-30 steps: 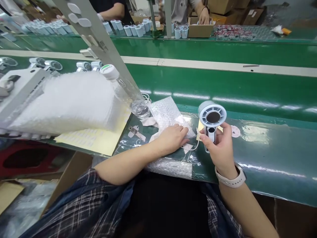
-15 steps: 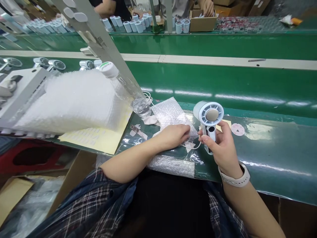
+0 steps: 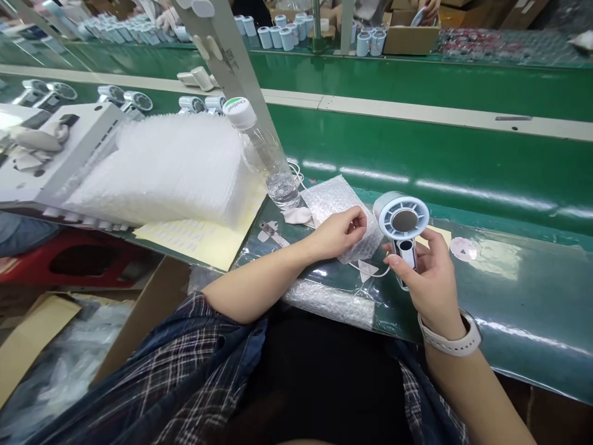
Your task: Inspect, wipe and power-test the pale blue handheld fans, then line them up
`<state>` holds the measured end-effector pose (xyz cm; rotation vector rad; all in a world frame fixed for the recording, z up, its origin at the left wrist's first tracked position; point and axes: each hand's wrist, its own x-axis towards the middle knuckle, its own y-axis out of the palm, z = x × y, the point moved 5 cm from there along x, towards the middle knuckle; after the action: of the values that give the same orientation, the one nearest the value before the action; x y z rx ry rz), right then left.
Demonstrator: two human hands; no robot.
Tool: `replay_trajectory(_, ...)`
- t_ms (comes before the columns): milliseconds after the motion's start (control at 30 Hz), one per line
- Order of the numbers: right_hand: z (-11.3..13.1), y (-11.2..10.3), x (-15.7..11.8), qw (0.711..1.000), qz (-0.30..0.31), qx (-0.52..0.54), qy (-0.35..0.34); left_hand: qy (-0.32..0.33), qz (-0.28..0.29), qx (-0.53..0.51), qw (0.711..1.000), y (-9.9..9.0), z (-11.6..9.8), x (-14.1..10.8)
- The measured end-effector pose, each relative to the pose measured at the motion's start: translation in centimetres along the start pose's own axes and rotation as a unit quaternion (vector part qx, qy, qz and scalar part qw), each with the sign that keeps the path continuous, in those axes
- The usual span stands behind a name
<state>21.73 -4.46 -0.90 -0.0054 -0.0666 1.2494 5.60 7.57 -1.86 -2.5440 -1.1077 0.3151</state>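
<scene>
A light-blue handheld fan [image 3: 388, 213] stands upright in my right hand [image 3: 433, 281], whose fingers wrap its silvery handle. Its round grille faces me. My left hand [image 3: 337, 233] is closed, thumb against curled fingertips, over a bubble-wrap bag [image 3: 331, 193]; whether something small sits in that pinch cannot be seen. Near the fan's handle, a white cable [image 3: 380, 274] curves along the tabletop beside a small triangular sticker [image 3: 365, 270]. Another folded piece of bubble wrap [image 3: 328, 303] lies at the table's front edge.
A clear bottle [image 3: 266, 154] stands left of the bag, by a slanted metal post [image 3: 236, 55]. Further left are a thick stack of white foam sheets [image 3: 171, 167] and a yellow sticker sheet [image 3: 208, 238]. Beyond the green conveyor [image 3: 417, 148], people handle light-blue parts.
My left hand has lifted off the bag's lower right corner and drawn back, fingers now curled upward. The fan stays in my right hand, its head turned slightly. The whole view has shifted.
</scene>
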Motion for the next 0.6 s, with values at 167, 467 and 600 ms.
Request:
replay_trajectory(167, -0.6, -0.2, -0.5, 0.999, -0.018, -0.024, -0.021, 0.021, -0.012, -0.058, 0.998, 0.2, 0.2, -0.1)
replay_trajectory(467, -0.6, 0.2, -0.5, 0.976, 0.043, -0.184, -0.105, 0.068, -0.080, -0.242, 0.965, -0.7, 0.1, 0.0)
replay_trajectory(600, -1.3, 0.1, 0.2, 0.964, 0.060, -0.252, -0.067, -0.003, -0.088, -0.319, 0.944, -1.2, 0.6, 0.4)
